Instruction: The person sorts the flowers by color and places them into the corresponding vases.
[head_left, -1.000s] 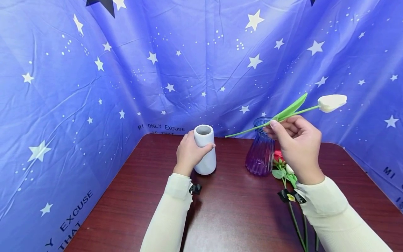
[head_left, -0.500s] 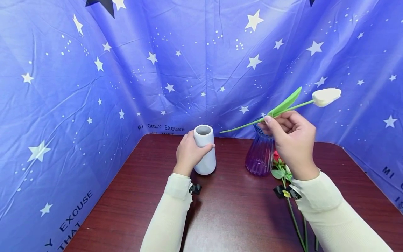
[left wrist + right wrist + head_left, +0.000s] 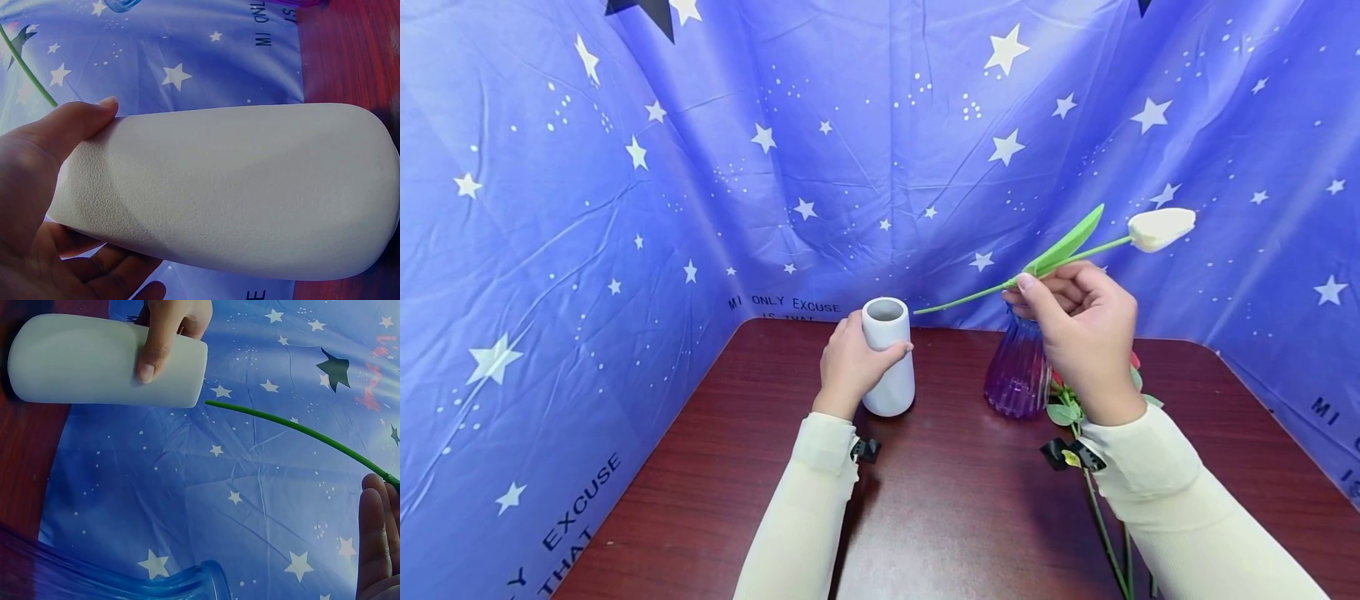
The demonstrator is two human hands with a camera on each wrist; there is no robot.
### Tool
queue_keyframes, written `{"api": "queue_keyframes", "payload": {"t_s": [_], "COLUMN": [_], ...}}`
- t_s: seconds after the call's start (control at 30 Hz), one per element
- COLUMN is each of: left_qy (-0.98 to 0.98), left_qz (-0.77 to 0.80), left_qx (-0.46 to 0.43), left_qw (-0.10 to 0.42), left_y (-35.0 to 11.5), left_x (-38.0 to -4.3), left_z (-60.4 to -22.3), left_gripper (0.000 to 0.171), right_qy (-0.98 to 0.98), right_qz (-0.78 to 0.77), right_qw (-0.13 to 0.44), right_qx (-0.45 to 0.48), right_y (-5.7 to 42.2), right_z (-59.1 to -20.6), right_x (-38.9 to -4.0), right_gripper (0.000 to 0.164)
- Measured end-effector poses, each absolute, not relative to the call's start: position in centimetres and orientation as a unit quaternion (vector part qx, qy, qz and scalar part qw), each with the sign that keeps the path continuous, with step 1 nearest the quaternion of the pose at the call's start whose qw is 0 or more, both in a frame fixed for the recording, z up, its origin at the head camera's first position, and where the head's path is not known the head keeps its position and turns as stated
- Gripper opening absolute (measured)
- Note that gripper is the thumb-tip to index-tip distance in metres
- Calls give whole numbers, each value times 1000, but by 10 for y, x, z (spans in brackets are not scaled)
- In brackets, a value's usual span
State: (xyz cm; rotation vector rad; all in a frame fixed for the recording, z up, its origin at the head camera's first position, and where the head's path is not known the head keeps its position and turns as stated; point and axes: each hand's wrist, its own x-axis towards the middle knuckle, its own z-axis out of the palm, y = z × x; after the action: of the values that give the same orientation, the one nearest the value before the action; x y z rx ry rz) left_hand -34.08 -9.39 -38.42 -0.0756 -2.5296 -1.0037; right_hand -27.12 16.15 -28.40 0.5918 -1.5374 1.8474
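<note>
At the centre of the head view, my left hand (image 3: 852, 360) is clamped round the upper part of a matt white, tapered cylindrical vase (image 3: 891, 387) standing upright on a glossy red-brown wood-grain table (image 3: 955, 500). Right of centre stands a ribbed blue-and-purple see-through glass vase (image 3: 1017, 375); above it, my right hand (image 3: 1093, 333) pinches a white artificial tulip with a green leaf (image 3: 1070, 242), bloom towards the right, stem tip just beside the white vase's rim.

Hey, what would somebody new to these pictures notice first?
Probably the tulip, held slanting in the right hand above the table. Next, the white vase, standing on the table, gripped by the left hand, then the starry blue cloth behind everything.
</note>
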Motion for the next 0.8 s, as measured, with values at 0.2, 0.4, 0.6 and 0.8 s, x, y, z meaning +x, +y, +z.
{"api": "queue_keyframes", "payload": {"t_s": [0.2, 0.4, 0.6, 0.8], "left_qy": [-910, -910, -910, -910], "left_qz": [-358, -357, -354, -354], "left_qx": [-26, -23, -23, -22], "left_qw": [208, 208, 213, 214], "left_y": [-94, -93, -93, -94], "left_x": [-340, -340, -341, -340], "left_z": [-383, -383, -384, -384], "left_gripper": [82, 80, 79, 78], "right_qy": [-595, -594, -603, -624], "right_qz": [701, 703, 696, 680], "right_qw": [322, 316, 314, 313], "right_qx": [225, 230, 231, 224], "right_y": [156, 152, 149, 146], "right_z": [-284, -285, -286, -287], "right_x": [-273, -276, -279, -282], "right_gripper": [16, 16, 15, 15]}}
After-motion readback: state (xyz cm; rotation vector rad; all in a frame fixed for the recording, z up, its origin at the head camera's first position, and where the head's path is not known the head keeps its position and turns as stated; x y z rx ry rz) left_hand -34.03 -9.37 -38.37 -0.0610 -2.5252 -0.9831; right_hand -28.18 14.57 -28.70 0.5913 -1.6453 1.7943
